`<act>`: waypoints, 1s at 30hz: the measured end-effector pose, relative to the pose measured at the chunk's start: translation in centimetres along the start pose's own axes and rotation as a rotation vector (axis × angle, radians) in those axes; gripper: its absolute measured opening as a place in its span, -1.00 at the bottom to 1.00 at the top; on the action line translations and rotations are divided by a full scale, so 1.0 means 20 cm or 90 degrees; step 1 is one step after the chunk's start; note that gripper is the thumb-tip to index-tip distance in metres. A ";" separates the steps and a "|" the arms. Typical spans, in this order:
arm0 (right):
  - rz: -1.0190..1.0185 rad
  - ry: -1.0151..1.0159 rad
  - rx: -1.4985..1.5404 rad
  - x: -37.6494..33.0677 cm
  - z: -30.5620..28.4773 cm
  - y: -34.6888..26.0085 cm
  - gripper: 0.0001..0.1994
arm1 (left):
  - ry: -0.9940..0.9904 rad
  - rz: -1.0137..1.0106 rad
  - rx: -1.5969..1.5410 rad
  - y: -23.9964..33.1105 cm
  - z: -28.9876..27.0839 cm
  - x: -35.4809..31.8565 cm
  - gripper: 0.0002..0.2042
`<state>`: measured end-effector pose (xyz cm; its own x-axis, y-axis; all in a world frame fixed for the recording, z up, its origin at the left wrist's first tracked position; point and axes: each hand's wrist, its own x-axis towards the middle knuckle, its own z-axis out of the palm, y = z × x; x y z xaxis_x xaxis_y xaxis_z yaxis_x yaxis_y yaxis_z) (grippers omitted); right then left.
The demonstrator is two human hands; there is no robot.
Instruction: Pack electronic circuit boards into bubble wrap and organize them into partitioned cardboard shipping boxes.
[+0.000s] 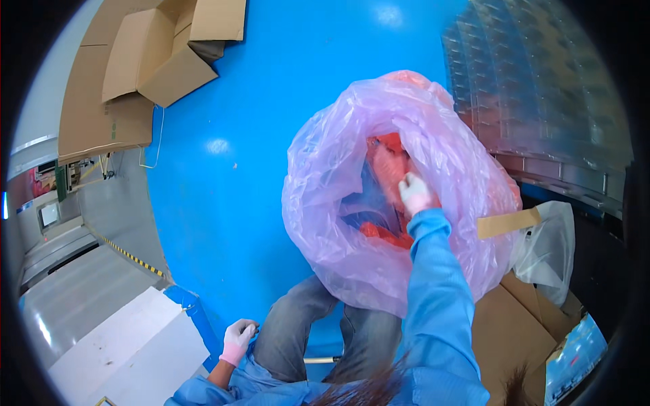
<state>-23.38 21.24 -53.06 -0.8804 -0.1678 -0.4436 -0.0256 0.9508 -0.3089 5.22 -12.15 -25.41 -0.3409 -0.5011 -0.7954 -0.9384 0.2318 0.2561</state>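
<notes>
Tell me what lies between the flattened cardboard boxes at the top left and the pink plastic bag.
In the head view, only bare blue floor separates the cardboard boxes from the pink plastic bag; the right hand reaches inside that bag.

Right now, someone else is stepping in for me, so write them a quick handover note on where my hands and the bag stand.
Right hand: gloved, reaching down into the open pink plastic bag, at the orange parts inside; whether its grip has closed on one cannot be told.
Left hand: gloved, low by the left knee, at the edge of a white board; it seems to hold nothing.
The bag sits on the blue floor in front of the knees.
Done: bag opened. Left: orange parts remain inside the bag.
</notes>
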 end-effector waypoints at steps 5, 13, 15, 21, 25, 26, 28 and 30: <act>0.140 -0.113 -0.010 -0.36 -0.15 0.13 -0.79 | -0.047 0.037 -0.018 0.06 -0.03 -0.11 -0.81; 0.201 -0.010 0.623 -0.90 -0.38 0.31 -0.77 | -0.129 0.202 0.008 0.25 -0.08 -0.34 -0.82; 0.190 0.056 0.782 -1.08 -0.66 0.15 -0.76 | -0.163 0.299 0.039 0.41 -0.07 -0.44 -0.80; 0.093 0.154 1.237 -1.84 -1.59 -0.26 -0.75 | -0.371 0.456 -0.213 1.15 0.07 -1.08 -0.50; 0.094 0.281 1.233 -2.29 -1.97 -0.47 -0.75 | -0.539 0.643 -0.169 1.41 0.14 -1.56 -0.43; 0.106 0.303 1.229 -2.40 -2.03 -0.51 -0.75 | -0.579 0.714 -0.068 1.44 0.16 -1.64 -0.44; 0.132 0.377 1.223 -2.63 -2.12 -0.59 -0.75 | -0.640 0.759 0.070 1.47 0.16 -1.76 -0.45; 0.233 0.599 1.056 -2.90 -2.17 -0.67 -0.71 | -0.712 0.751 0.134 1.48 0.13 -1.80 -0.45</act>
<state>7.36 29.63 13.34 -0.6846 0.6582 -0.3131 0.0949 -0.3455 -0.9336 -10.19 14.93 9.29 -0.5248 0.8200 -0.2284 -0.1486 0.1759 0.9731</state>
